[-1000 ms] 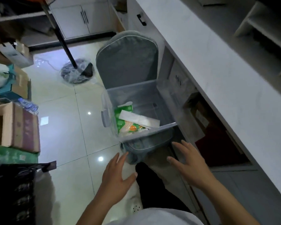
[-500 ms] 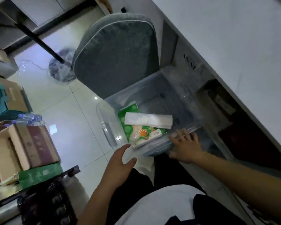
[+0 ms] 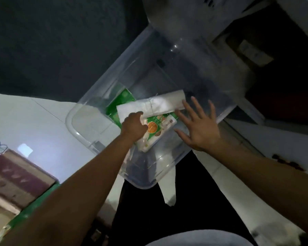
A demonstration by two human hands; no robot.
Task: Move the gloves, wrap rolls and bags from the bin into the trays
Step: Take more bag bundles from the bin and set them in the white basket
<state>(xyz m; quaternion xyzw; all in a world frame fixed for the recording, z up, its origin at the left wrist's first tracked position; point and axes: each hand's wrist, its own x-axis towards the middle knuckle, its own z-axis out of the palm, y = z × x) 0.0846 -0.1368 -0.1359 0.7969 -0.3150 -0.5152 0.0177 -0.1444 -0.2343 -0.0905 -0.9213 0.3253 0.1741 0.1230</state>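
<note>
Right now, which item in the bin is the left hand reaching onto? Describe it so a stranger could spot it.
Find the clear plastic bin beside the dark grey cushion. Inside it, the left hand rests on a flat white folded packet lying across a green printed pack. The packet is plain white; the pack beneath shows green and an orange circle.

Both bare forearms are extended forward and downward. The left hand (image 3: 134, 125) is curled with the knuckles up and the fingers tucked under, closed in a grip. The right hand (image 3: 199, 126) is held flat, palm down, with its fingers (image 3: 196, 106) spread wide.
</note>
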